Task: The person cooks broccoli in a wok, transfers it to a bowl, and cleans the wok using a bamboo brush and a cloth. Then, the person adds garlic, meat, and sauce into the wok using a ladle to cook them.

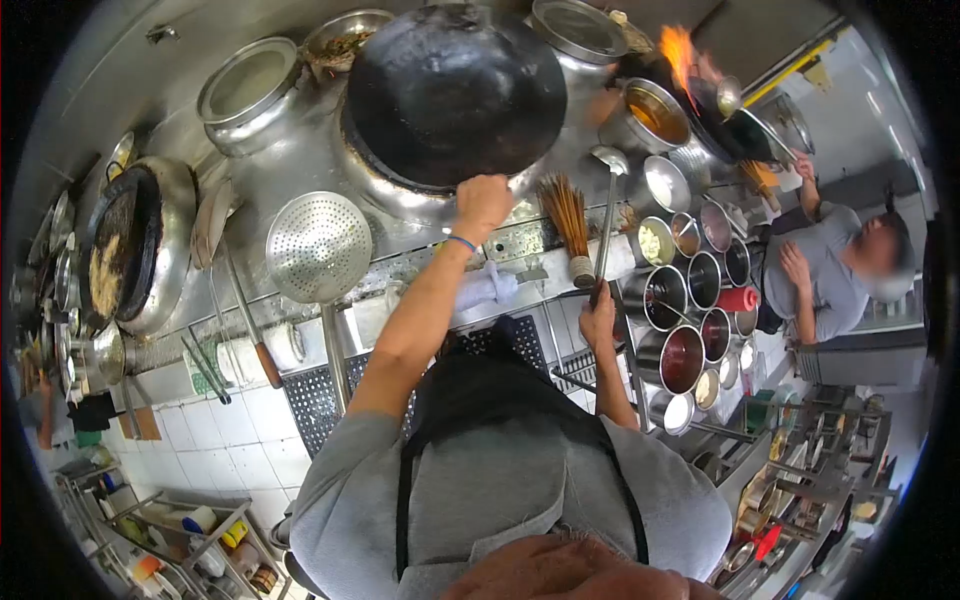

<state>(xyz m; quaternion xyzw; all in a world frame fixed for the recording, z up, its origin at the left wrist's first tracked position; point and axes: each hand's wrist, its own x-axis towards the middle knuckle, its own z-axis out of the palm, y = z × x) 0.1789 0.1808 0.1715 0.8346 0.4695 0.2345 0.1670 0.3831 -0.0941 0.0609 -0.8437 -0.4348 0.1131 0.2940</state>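
Observation:
My left hand [485, 207], closed, grips the near rim of a big black wok [455, 90] that sits over the metal burner ring [400, 203]. The wok's inside looks dark and bare. In my right hand [598, 322], fingers wrapped round the handle, is a long-handled ladle [607, 205], its bowl pointing away from me to the right of the wok. A bamboo wok brush [567, 218] stands just left of the ladle's handle. On the left, a large perforated strainer [320, 247] lies across the counter's front edge.
Several metal pots of sauces and seasonings [670, 358] crowd the right side. Beyond them a co-worker [835, 245] holds a ladle over a flaming wok [705, 115]. Another wok [125, 245] with food stands at far left. Lidded pots [250, 85] line the back.

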